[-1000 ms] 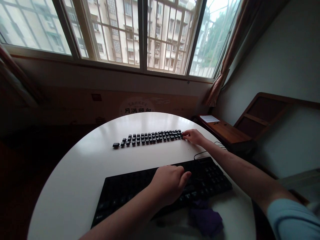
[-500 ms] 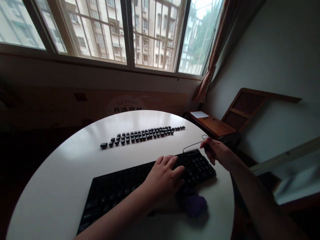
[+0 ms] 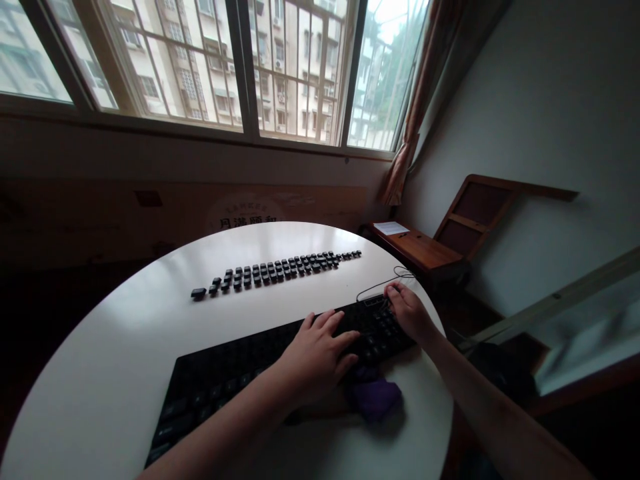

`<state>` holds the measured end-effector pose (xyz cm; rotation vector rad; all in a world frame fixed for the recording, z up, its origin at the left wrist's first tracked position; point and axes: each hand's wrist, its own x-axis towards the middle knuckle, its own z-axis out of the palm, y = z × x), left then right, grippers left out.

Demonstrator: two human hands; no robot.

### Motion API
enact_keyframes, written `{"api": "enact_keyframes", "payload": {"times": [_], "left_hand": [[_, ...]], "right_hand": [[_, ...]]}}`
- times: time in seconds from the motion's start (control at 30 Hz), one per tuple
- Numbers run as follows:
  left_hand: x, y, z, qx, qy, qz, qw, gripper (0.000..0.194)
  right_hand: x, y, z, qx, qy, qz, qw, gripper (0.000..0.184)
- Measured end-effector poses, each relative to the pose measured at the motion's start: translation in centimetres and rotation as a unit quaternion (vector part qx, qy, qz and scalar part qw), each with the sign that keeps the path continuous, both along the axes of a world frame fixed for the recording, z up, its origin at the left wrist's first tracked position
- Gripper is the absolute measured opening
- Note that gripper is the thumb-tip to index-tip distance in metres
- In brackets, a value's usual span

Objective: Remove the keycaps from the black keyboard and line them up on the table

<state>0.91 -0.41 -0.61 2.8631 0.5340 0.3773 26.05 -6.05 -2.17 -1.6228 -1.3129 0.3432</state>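
A black keyboard (image 3: 220, 360) lies at a slant on the round white table (image 3: 115, 333). My left hand (image 3: 320, 350) rests on the keyboard with its fingers spread, over the middle and right part. Above the number pad at the keyboard's right end is my right hand (image 3: 407, 312), its fingers pinched together. Whatever sits between those fingertips is too small and dark to make out. A crumpled purple cloth (image 3: 377, 400) lies by the keyboard's near edge, just beyond my left wrist. Behind the keyboard stand rows of loose black keycaps (image 3: 270, 270).
The keyboard's thin cable (image 3: 373, 288) loops towards the table's right edge. Past that edge stands a wooden chair (image 3: 425, 247) with a white paper (image 3: 391, 229) on its seat. A barred window (image 3: 295, 73) and a curtain (image 3: 400, 167) are at the back.
My right hand has moved in from beyond the keyboard's right end to above the number pad, its fingers drawn together. My left hand stays on the keyboard. The whole view has shifted slightly.
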Motion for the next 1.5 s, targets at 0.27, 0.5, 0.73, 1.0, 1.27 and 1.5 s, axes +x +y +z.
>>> {"api": "enact_keyframes", "payload": {"times": [0.27,0.5,0.73,1.0,1.27,1.5], "left_hand": [[0.1,-0.1,0.4,-0.005,0.015,0.007,1.000,0.042],[0.1,0.0,0.1,-0.014,-0.001,0.006,1.000,0.042],[0.2,-0.1,0.2,-0.023,0.001,0.006,1.000,0.041],[0.2,-0.4,2.2,-0.066,-0.053,0.043,0.995,0.043],[-0.2,-0.9,3.3,-0.122,-0.090,0.005,0.988,0.026],[-0.3,-0.2,3.0,-0.169,-0.141,0.032,0.975,0.027]], "right_hand": [[-0.8,0.2,1.0,-0.034,-0.057,0.007,0.998,0.029],[-2.0,-1.5,0.2,0.015,-0.180,0.025,0.983,0.024],[-0.8,-0.9,-0.7,0.071,0.092,-0.035,0.993,0.029],[-4.5,-3.6,1.3,0.137,0.131,0.082,0.978,0.026],[-7.3,-6.6,3.3,0.142,-0.060,0.217,0.964,0.034],[-7.5,-6.8,5.8,0.242,-0.315,0.040,0.917,0.019]]}}
